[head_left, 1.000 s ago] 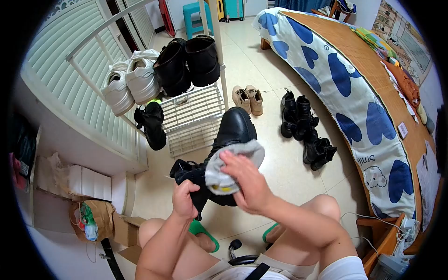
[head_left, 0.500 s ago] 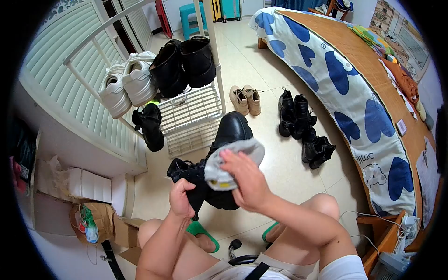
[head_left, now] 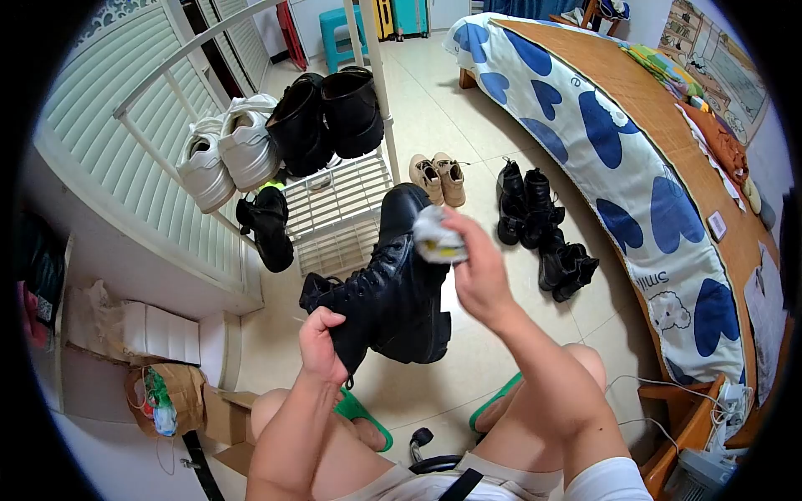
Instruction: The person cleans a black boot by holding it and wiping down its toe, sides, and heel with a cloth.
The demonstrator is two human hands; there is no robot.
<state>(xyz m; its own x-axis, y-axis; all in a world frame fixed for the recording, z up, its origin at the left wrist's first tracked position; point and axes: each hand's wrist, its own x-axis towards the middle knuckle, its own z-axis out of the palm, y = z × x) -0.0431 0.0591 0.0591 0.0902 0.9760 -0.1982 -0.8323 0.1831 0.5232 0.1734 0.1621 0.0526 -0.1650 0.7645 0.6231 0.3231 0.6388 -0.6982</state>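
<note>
A black lace-up boot [head_left: 399, 288] is held in front of me, its toe pointing up and away and its sole facing right. My left hand [head_left: 322, 344] grips the boot's shaft, thumb on top. In my right hand [head_left: 480, 263] is a bunched grey cloth [head_left: 438, 235] with a yellow patch, slightly blurred. The cloth is at the right side of the boot near the toe; whether it touches the leather I cannot tell.
A white rack [head_left: 334, 200] at the left carries white sneakers [head_left: 249, 144] and black shoes [head_left: 351, 113]. Beige shoes [head_left: 451, 179] and black boots [head_left: 526, 204] stand on the floor. A bed [head_left: 622, 134] runs along the right.
My right hand has moved up and right with the cloth, which is more bunched and uncovers the boot's side and laces. The boot has turned slightly; my left hand still grips its shaft.
</note>
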